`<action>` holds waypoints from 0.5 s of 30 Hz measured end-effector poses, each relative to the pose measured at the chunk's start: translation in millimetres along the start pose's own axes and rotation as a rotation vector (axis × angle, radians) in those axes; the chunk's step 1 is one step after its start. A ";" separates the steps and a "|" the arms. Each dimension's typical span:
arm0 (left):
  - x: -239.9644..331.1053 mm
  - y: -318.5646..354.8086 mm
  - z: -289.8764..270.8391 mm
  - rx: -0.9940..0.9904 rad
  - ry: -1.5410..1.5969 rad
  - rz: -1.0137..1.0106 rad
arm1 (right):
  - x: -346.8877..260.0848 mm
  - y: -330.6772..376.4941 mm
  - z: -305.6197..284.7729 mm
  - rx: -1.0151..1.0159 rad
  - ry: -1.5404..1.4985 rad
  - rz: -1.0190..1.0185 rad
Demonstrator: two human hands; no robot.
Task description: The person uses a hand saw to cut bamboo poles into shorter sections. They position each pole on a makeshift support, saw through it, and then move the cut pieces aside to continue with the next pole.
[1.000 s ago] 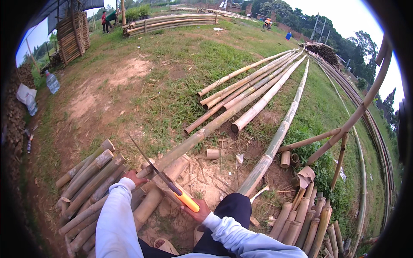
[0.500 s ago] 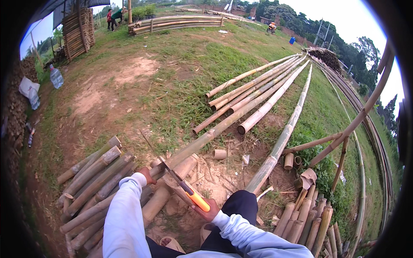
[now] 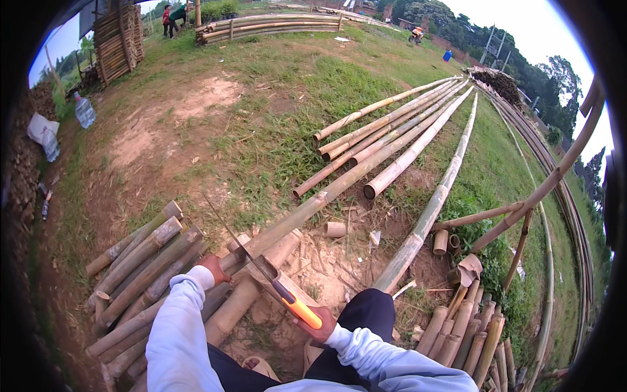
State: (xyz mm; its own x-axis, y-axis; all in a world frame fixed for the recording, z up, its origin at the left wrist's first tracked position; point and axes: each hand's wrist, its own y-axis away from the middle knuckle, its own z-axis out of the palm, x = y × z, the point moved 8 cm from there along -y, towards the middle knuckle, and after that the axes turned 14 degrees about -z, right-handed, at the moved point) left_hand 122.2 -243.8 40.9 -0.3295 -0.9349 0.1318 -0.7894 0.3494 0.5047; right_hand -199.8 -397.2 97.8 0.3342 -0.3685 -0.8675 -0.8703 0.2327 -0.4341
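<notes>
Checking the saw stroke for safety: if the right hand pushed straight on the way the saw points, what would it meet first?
Probably the long bamboo pole under the saw blade, close beside the left hand; the right hand grips the orange handle. Depth is unclear.

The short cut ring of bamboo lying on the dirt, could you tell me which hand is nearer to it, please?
Right. The right hand, gripping the saw's orange handle, is directly below the bamboo ring; the left hand holds the long bamboo pole farther left.
</notes>
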 end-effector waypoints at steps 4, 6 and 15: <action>-20.4 8.0 11.3 -0.001 -0.027 -0.105 | 26.1 13.1 5.9 -0.146 -0.025 0.190; -19.9 12.5 10.3 0.061 -0.018 -0.079 | 26.4 15.6 7.3 -0.122 -0.032 0.125; -11.2 20.0 8.6 0.083 -0.053 -0.134 | 11.2 6.3 15.5 0.040 -0.116 0.209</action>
State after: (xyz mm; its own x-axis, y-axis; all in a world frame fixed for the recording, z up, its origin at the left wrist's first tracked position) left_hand 105.7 -225.8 42.1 -0.2438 -0.9696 0.0215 -0.8673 0.2279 0.4425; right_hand -196.0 -385.8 81.6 0.1897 -0.2035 -0.9605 -0.9107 0.3293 -0.2496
